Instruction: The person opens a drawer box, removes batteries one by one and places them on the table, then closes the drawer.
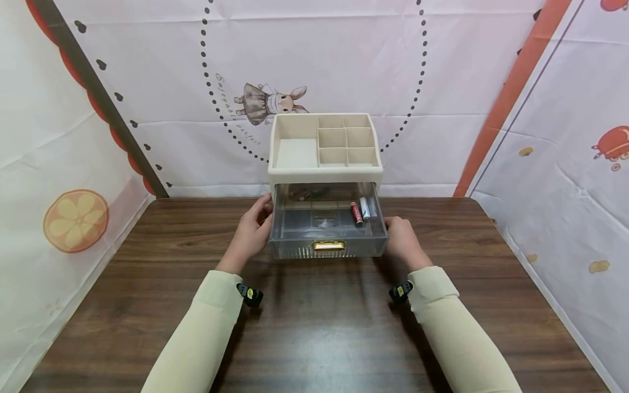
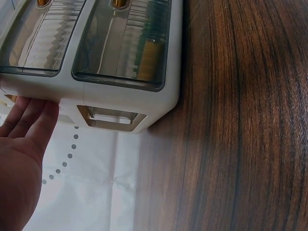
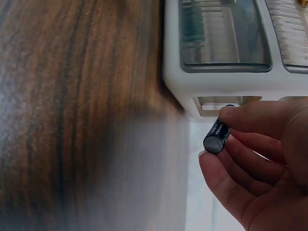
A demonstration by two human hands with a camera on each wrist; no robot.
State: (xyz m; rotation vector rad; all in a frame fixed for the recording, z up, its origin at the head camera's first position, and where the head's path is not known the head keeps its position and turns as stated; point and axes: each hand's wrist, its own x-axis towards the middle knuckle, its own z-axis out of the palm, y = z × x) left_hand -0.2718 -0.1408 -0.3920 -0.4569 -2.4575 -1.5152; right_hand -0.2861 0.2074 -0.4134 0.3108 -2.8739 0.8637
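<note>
A white desktop organizer (image 1: 325, 176) stands at the back of the table, its clear upper drawer (image 1: 328, 248) pulled out toward me. Inside that drawer lie a red battery (image 1: 356, 214) and a white battery (image 1: 365, 208), side by side at the right. My left hand (image 1: 253, 232) rests against the organizer's left side; in the left wrist view its fairly straight fingers (image 2: 42, 122) touch the white frame. Beside the right side, my right hand (image 3: 262, 159) pinches a small black battery (image 3: 219, 134) between thumb and fingers. In the head view that battery is hidden.
The organizer's top has a large compartment (image 1: 297, 153) and several small ones. A lower drawer (image 2: 125, 43) with a green and yellow item inside is closed. Dark wooden table (image 1: 319, 338) lies in front; patterned cloth (image 1: 172, 98) hangs behind and at both sides.
</note>
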